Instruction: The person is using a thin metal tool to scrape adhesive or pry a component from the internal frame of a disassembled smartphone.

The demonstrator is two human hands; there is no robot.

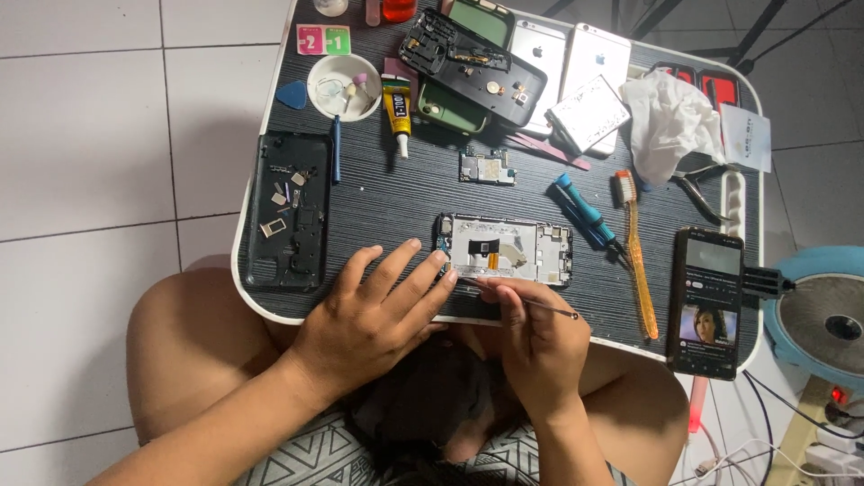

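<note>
Hands (378,310) over black tray table (396,193) (white-tiled floor (90,135))

there is one view only, from a camera worn on the person's head. it looks almost straight down, from above and slightly behind the near edge of the small dark lap table (378,207), which fills the middle of the frame. the person's knees and shorts sit at the near edge, white floor tiles run along the left and far side, and a blue fan (823,315) shows at the right. it is fairly close, within arm's reach.
</note>
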